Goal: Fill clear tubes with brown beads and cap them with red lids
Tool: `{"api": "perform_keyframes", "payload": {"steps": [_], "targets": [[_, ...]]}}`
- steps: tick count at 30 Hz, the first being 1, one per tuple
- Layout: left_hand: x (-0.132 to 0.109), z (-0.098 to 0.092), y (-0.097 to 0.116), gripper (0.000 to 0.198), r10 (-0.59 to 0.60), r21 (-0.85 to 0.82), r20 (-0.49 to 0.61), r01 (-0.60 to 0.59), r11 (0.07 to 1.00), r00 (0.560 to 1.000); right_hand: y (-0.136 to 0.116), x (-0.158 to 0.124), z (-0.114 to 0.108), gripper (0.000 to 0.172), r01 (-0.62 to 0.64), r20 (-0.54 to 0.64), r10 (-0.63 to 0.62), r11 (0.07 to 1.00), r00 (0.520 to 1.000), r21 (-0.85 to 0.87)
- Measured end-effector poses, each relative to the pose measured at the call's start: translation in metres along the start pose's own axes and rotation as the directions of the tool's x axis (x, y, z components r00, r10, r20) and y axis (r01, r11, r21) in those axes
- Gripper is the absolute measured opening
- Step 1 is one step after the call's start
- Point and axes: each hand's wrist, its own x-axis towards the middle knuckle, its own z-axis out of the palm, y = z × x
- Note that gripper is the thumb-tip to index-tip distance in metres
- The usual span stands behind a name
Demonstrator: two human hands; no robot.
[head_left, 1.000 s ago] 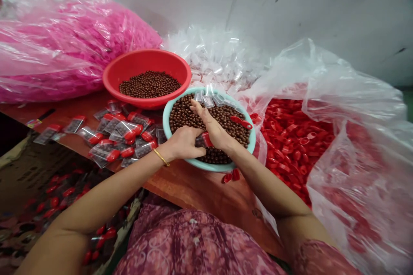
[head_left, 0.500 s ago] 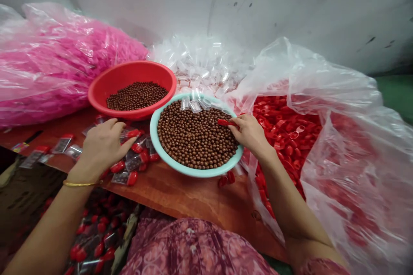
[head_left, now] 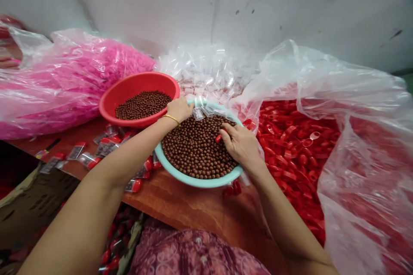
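Observation:
My left hand [head_left: 179,109] is over the back left rim of the light blue bowl [head_left: 193,181], its fingertips beside several small clear containers [head_left: 198,114]; whether it grips one is hidden. Brown balls [head_left: 196,150] fill much of this bowl. At the bowl's right side my right hand [head_left: 240,142] is closed on a red cap [head_left: 218,138], just over the balls. Behind and left stands a red bowl [head_left: 108,109] with more brown balls. Filled containers with red caps [head_left: 88,160] lie on the table under and beside my left forearm.
Red caps [head_left: 290,154] fill an open plastic bag on the right. Clear containers [head_left: 206,68] are heaped at the back. A bag of pink pieces [head_left: 80,68] lies left. Below the table edge [head_left: 167,212] is a cardboard box [head_left: 29,206]. Part of a person [head_left: 9,53] shows far left.
My left hand has moved right, from above the filled containers to the light blue bowl's back rim. My right hand still holds red, now turned more over the balls. The view has shifted slightly.

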Motion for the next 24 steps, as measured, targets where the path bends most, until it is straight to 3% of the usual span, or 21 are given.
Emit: {"api": "perform_keyframes", "payload": {"steps": [2,4,9,12,14,15,17,18,19,21,24], "targets": [[0.006,-0.001,0.002,0.052,-0.003,-0.006,0.034,0.004,1.000,0.999,-0.004,0.001,-0.002,0.049,0.009,0.085,-0.003,0.998,0.996,-0.069],[0.004,-0.003,0.003,0.052,0.003,-0.003,0.069,-0.003,1.000,0.998,-0.005,0.001,-0.004,0.046,0.025,0.095,-0.017,0.996,0.995,-0.085],[-0.028,-0.011,-0.005,0.036,0.087,0.154,0.148,-0.110,0.982,0.985,-0.003,-0.002,-0.003,0.045,0.120,-0.013,-0.120,0.992,0.993,-0.035],[-0.048,-0.019,-0.014,0.035,0.217,0.303,0.148,-0.253,0.919,0.965,-0.001,-0.005,-0.002,0.047,0.158,-0.089,-0.159,0.987,0.983,-0.017],[-0.053,-0.024,-0.023,0.032,0.419,0.334,0.202,-0.464,0.820,0.885,0.000,-0.005,-0.001,0.045,0.172,-0.124,-0.172,0.985,0.977,-0.008],[-0.053,-0.026,-0.028,0.029,0.540,0.315,0.244,-0.592,0.741,0.806,0.001,-0.006,0.000,0.042,0.178,-0.137,-0.176,0.984,0.975,0.003],[-0.048,-0.028,-0.036,0.027,0.743,0.231,0.319,-0.808,0.542,0.589,0.002,-0.005,0.003,0.035,0.185,-0.159,-0.176,0.982,0.971,0.044],[-0.045,-0.028,-0.040,0.028,0.800,0.187,0.346,-0.871,0.454,0.491,0.002,-0.005,0.004,0.032,0.184,-0.175,-0.169,0.980,0.970,0.074],[-0.041,-0.027,-0.043,0.030,0.828,0.156,0.365,-0.905,0.396,0.425,0.003,-0.005,0.005,0.031,0.181,-0.193,-0.158,0.978,0.968,0.108],[-0.034,-0.025,-0.046,0.028,0.834,0.149,0.393,-0.922,0.357,0.387,0.005,-0.006,0.007,0.034,0.179,-0.244,-0.132,0.967,0.961,0.181],[-0.027,-0.022,-0.046,0.020,0.804,0.204,0.425,-0.910,0.362,0.415,0.009,-0.006,0.008,0.049,0.226,-0.311,-0.143,0.941,0.940,0.253]]}}
